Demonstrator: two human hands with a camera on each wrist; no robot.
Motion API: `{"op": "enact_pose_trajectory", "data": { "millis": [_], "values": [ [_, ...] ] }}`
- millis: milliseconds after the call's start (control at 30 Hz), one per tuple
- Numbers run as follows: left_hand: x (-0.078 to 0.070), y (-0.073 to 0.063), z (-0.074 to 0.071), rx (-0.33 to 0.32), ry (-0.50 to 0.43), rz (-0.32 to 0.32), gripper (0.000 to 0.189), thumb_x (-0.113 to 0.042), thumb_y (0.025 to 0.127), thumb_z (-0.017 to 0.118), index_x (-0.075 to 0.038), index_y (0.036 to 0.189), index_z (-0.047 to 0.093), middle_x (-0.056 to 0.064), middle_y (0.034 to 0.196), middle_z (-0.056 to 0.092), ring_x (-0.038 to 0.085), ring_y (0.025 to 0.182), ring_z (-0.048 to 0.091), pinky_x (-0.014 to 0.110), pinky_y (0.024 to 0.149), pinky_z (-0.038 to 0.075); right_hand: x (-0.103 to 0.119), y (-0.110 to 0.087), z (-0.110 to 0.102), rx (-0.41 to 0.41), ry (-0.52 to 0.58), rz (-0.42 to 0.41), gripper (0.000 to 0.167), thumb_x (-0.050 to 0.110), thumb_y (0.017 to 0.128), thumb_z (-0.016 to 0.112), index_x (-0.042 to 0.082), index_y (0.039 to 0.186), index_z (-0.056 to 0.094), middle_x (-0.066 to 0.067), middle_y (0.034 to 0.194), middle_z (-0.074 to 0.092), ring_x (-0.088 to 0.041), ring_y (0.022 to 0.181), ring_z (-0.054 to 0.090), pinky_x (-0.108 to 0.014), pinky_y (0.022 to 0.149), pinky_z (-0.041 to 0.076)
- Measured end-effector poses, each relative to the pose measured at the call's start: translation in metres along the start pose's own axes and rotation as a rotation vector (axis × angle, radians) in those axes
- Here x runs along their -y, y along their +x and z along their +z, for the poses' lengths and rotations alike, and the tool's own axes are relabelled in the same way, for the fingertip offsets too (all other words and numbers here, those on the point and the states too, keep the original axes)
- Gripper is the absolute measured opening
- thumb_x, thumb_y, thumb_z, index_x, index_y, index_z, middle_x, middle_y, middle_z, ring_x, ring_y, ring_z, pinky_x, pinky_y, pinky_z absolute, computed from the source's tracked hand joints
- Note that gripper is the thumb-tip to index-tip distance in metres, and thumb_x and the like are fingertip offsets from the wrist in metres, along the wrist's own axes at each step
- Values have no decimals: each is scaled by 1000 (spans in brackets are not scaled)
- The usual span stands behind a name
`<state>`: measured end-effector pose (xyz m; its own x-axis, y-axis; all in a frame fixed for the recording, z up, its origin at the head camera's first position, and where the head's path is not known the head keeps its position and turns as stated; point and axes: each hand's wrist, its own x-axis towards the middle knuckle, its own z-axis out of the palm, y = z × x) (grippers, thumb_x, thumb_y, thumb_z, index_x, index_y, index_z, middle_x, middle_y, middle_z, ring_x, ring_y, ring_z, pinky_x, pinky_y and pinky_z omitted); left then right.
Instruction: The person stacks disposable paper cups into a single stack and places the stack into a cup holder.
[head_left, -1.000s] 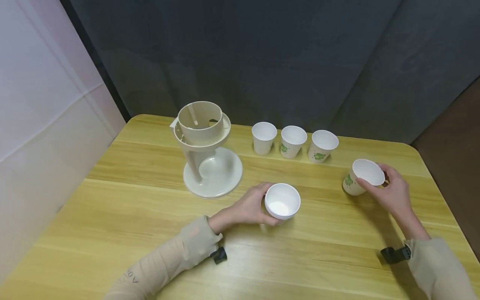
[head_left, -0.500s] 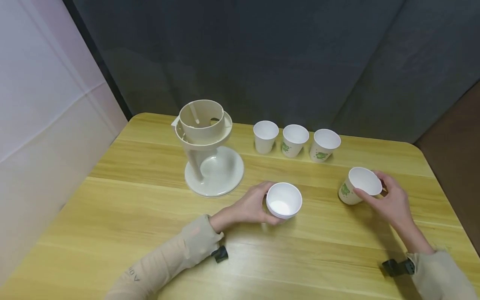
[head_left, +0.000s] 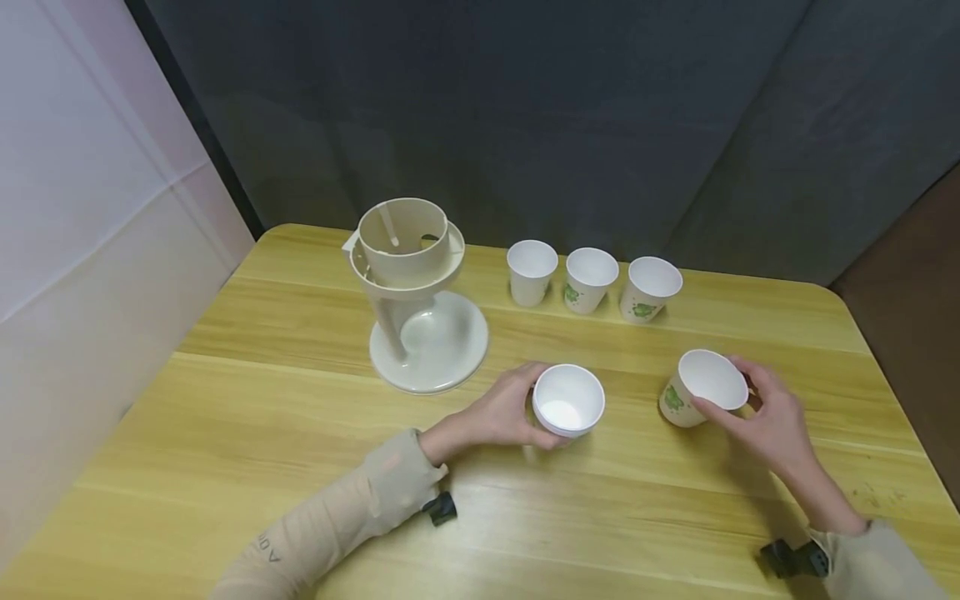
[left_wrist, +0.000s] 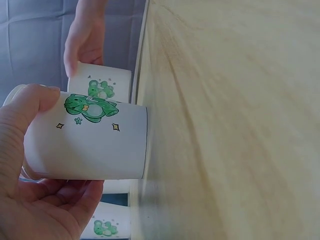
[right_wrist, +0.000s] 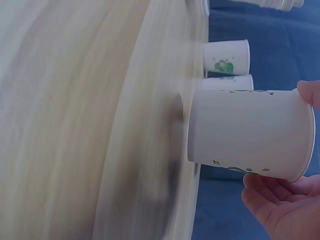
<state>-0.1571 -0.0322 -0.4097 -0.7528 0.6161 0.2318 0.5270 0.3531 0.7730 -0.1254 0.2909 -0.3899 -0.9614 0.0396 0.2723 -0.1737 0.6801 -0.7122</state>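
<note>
My left hand (head_left: 504, 410) grips white paper cups (head_left: 568, 402) near the middle of the table; a doubled rim shows one nested in another. In the left wrist view, thumb and fingers wrap the rim end of the outer cup (left_wrist: 90, 137), which bears a green cartoon animal. To the right, my right hand (head_left: 772, 417) holds another paper cup (head_left: 705, 385) by its rim, thumb on the near side. The right wrist view shows that same cup (right_wrist: 250, 132) upright, its base close over the tabletop, with fingers behind the rim.
Three paper cups, a left one (head_left: 531, 275), a middle one (head_left: 590, 282) and a right one (head_left: 651, 290), stand in a row along the back of the wooden table (head_left: 262, 433). A cream stand (head_left: 429, 350) with a ring-shaped top is left of them. A dark curtain (head_left: 480, 117) hangs behind.
My right hand has moved its cup left and toward me, closer to the nested cups. My left hand stays in place with its cups.
</note>
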Motion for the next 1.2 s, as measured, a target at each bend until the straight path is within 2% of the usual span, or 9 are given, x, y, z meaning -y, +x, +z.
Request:
{"op": "enact_pose_trajectory", "data": {
  "millis": [400, 667, 1200],
  "values": [
    [1, -1, -1, -4, -10, 22, 76, -18, 62, 85, 3, 125, 50, 15, 116, 58, 25, 105, 56, 30, 90, 46, 11, -11, 3, 33, 16, -48, 65, 3, 66, 82, -8, 123, 52, -19, 110, 55, 11, 92, 43, 2, 78, 35],
    [1, 0, -1, 0, 0, 20, 76, -19, 61, 85, 2, 125, 50, 13, 116, 58, 23, 105, 56, 29, 90, 46, 18, -15, 8, 29, 45, -104, 65, -2, 62, 83, -7, 120, 54, -15, 106, 55, 7, 91, 45, 0, 79, 37],
    [-1, 0, -1, 8, -7, -3, 76, -18, 62, 85, 2, 126, 49, 13, 117, 58, 22, 105, 56, 28, 91, 46, 32, -23, 22, 80, 118, -179, 66, -6, 60, 83, -9, 118, 54, -11, 109, 55, 5, 96, 47, -4, 84, 39]
  ]
}}
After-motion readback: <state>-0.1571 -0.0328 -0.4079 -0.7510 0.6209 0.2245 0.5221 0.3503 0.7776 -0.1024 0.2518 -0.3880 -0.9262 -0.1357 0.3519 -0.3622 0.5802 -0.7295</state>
